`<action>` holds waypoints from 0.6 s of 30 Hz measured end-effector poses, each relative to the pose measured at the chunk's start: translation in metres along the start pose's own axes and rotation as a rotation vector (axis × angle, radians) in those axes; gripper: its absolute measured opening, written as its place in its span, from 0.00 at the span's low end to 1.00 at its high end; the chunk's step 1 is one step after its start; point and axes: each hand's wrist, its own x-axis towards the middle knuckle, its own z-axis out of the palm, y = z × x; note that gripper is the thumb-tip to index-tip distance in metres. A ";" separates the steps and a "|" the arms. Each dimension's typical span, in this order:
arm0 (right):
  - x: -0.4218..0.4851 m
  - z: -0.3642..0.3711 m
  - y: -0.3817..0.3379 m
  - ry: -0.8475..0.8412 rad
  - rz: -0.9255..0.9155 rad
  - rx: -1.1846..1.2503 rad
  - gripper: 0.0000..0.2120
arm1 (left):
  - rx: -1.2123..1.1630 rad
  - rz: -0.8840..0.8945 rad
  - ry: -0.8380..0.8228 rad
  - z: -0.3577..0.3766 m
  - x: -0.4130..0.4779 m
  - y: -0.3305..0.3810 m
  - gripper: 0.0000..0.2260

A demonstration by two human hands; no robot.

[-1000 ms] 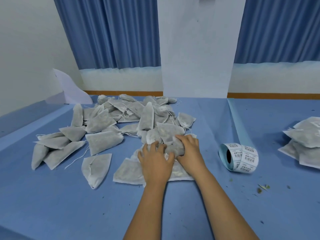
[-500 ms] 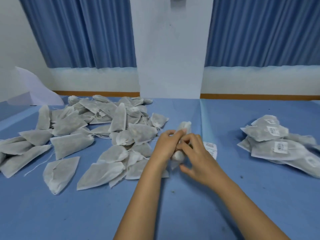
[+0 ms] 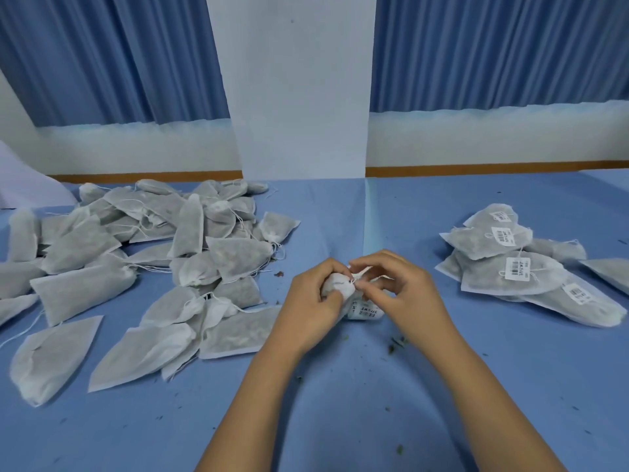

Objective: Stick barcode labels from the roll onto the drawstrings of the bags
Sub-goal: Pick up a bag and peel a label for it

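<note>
My left hand [image 3: 311, 303] grips a small grey-white bag [image 3: 335, 287] held just above the blue table. My right hand [image 3: 405, 291] pinches the bag's thin white drawstring [image 3: 357, 278] at the gathered neck. The label roll [image 3: 367, 313] lies directly below the two hands, mostly hidden, with only a strip of barcode labels showing. A big pile of unlabelled bags [image 3: 190, 253] spreads over the left of the table. A smaller pile of bags with barcode labels [image 3: 517, 267] lies on the right.
The blue table cover [image 3: 340, 403] carries small dark crumbs near my arms. A white pillar [image 3: 299, 97] and blue curtains stand behind the table. A white sheet [image 3: 20, 185] leans at the far left.
My hands lifted one bag out of the left pile and brought it to the centre over the label roll. My view has swung right, bringing the labelled pile into sight.
</note>
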 end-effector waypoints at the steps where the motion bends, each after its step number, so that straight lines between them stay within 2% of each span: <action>1: 0.000 -0.001 0.001 0.009 0.003 -0.006 0.12 | 0.030 0.011 0.004 -0.001 0.000 0.000 0.08; 3: 0.000 0.000 0.001 0.001 -0.010 -0.052 0.09 | 0.085 0.032 -0.004 -0.001 -0.001 -0.002 0.06; 8: -0.001 -0.003 -0.003 0.006 -0.021 -0.124 0.08 | 0.184 0.058 -0.020 0.003 -0.004 0.002 0.13; 14: -0.005 -0.008 -0.004 -0.141 0.225 -0.089 0.05 | 0.237 0.105 0.049 0.004 -0.003 0.002 0.11; 18: -0.003 -0.011 -0.004 -0.113 0.266 0.026 0.04 | 0.100 0.135 0.077 0.004 -0.003 0.001 0.06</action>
